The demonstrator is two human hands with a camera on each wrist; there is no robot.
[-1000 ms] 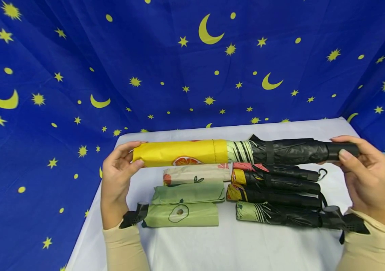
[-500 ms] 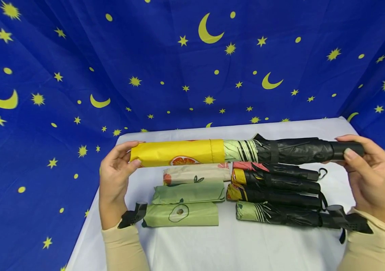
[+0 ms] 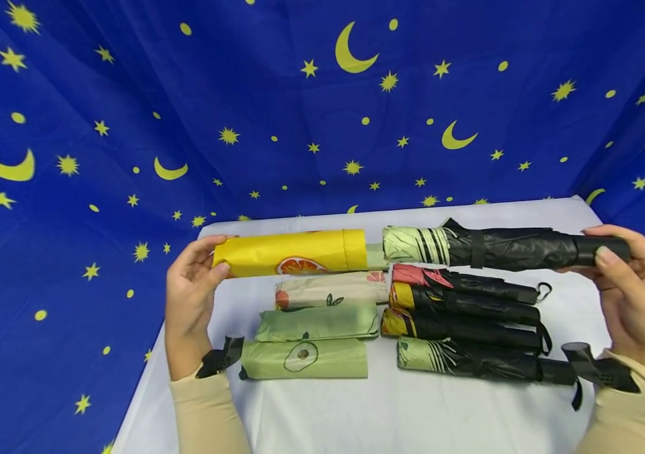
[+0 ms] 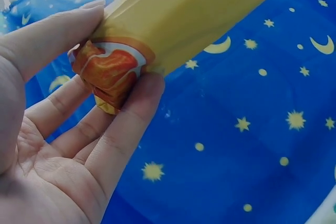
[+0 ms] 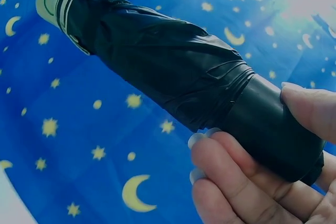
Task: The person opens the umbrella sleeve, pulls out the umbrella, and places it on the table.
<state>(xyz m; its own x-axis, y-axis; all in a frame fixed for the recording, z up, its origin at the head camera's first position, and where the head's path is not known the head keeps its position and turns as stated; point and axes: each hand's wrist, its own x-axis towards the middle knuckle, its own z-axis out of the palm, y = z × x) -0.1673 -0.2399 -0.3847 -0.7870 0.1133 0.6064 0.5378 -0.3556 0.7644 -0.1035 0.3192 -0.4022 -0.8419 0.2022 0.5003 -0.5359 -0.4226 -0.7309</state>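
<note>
My left hand (image 3: 194, 284) pinches the closed end of a yellow umbrella sleeve (image 3: 322, 249) printed with orange slices. In the left wrist view, the thumb and fingers grip the sleeve's crumpled tip (image 4: 107, 74). My right hand (image 3: 637, 284) holds the black handle (image 5: 278, 129) of a folded black umbrella (image 3: 509, 248), whose pale green, striped end (image 3: 415, 244) points at the sleeve. Both are raised level above the table, with a small gap between the sleeve's mouth and the umbrella's end. A pale green piece (image 3: 376, 255) shows in that gap.
On the white table (image 3: 311, 416), several sleeves lie at left: a cream one (image 3: 311, 291), a green one (image 3: 322, 323) and an avocado-print one (image 3: 333, 359). Several folded umbrellas lie at right, the nearest one (image 3: 481, 360) green-ended. Blue star-print cloth (image 3: 277, 82) stands behind.
The right hand has drawn the umbrella rightward, so its green end is now clear of the yellow sleeve. The left hand and sleeve have shifted slightly left.
</note>
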